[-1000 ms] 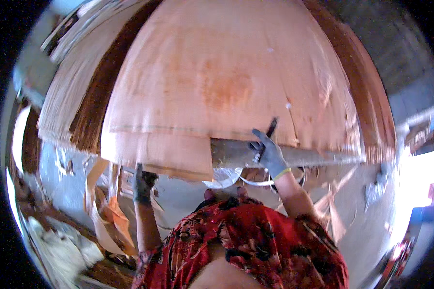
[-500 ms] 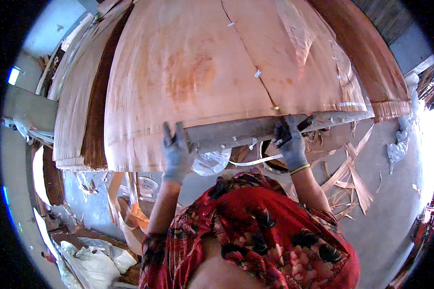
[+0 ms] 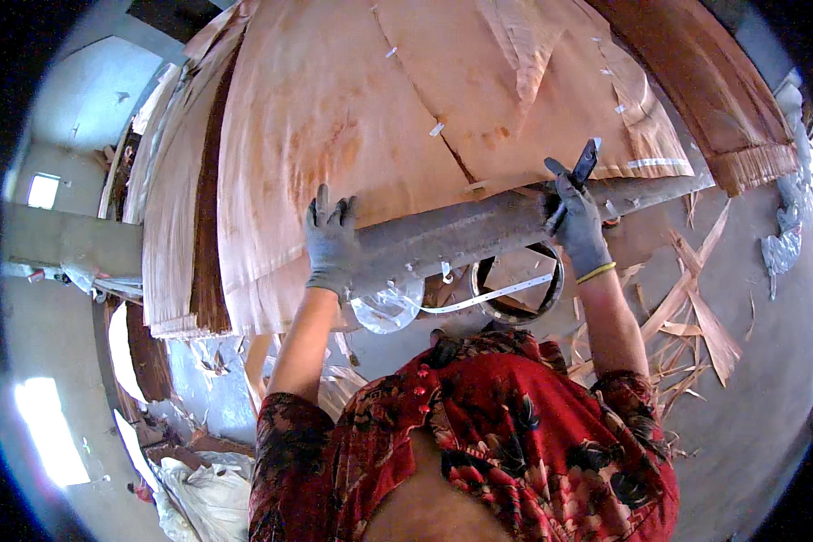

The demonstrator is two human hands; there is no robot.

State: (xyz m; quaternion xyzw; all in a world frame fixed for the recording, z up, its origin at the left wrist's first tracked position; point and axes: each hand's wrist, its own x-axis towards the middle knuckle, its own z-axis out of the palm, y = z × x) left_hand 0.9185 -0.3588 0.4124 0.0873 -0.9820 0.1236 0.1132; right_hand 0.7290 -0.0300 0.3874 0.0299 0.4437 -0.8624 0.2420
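A large sheet of pinkish-brown wood veneer covers the work surface in front of me. A dark split runs down it, bridged by small bits of white tape. My left hand, in a grey glove with dark fingertips, lies with fingers spread on the near edge of the sheet, left of the split. My right hand, gloved alike, is at the near edge on the right. It grips a dark utility knife that points up and away. Between my hands a grey board edge shows below the veneer.
Darker veneer stacks stand at the right and left. Below the board are a round metal-rimmed opening, a white strip and clear plastic. Veneer scraps litter the floor; a white sack lies lower left.
My right hand has risen from the board's edge, and the knife now points upward. More of the grey board shows below the veneer. My left hand's fingers have spread; the view has shifted.
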